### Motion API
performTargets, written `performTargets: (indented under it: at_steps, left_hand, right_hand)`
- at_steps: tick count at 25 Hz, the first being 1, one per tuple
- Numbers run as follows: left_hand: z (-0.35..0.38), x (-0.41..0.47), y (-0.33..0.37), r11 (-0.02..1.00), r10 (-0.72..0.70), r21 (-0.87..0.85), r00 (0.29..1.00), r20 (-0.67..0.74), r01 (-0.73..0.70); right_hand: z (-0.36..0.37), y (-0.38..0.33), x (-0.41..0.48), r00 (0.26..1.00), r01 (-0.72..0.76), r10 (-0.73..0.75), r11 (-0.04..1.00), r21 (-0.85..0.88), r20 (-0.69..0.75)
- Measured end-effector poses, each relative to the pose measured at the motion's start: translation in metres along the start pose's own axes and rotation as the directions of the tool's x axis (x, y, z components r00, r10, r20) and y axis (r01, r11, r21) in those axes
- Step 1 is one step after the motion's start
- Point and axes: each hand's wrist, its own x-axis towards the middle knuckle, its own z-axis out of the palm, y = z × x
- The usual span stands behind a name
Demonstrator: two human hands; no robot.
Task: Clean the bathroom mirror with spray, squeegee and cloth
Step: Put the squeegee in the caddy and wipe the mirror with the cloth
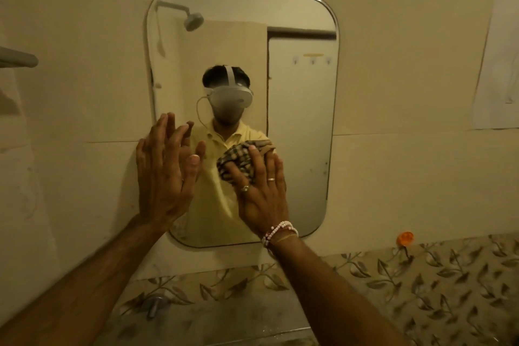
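A rounded rectangular mirror (303, 121) hangs on the cream tiled wall straight ahead. My right hand (262, 194) presses a bunched checked cloth (238, 163) against the lower middle of the glass. It wears rings and a bead bracelet. My left hand (165, 171) rests flat against the mirror's lower left edge, fingers spread and empty. The glass reflects a person in a yellow shirt. No spray bottle or squeegee is in view.
A grey tap handle (154, 305) sticks out below the mirror on the leaf-patterned tile band. An orange hook (405, 239) sits on the wall at lower right. A sheet of paper (497, 64) hangs at right, and a grey shelf edge (18, 57) juts in at left.
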Motion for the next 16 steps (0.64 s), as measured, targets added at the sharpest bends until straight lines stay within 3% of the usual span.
performTargets:
  at_steps: [6,10,13,16]
  left_hand:
    - [0.026,-0.006,0.012,0.996,0.085,0.043,0.996,-0.021,-0.084]
    - [0.025,-0.024,0.006,0.996,0.072,0.056,0.997,-0.027,-0.07]
    - [0.014,-0.037,-0.001,0.995,0.043,0.087,0.999,-0.013,-0.042]
    - [0.002,-0.039,-0.007,0.992,0.019,0.125,1.0,-0.012,-0.018]
  right_hand:
    - [-0.022,0.076,-0.011,0.923,-0.335,0.337,0.941,0.044,-0.185]
    - [-0.017,0.077,-0.045,0.837,-0.492,0.504,0.864,0.107,-0.213]
    - [-0.004,0.052,-0.068,0.824,-0.527,0.546,0.837,0.148,-0.151]
    - [0.008,0.018,-0.071,0.86,-0.48,0.5,0.859,0.176,-0.097]
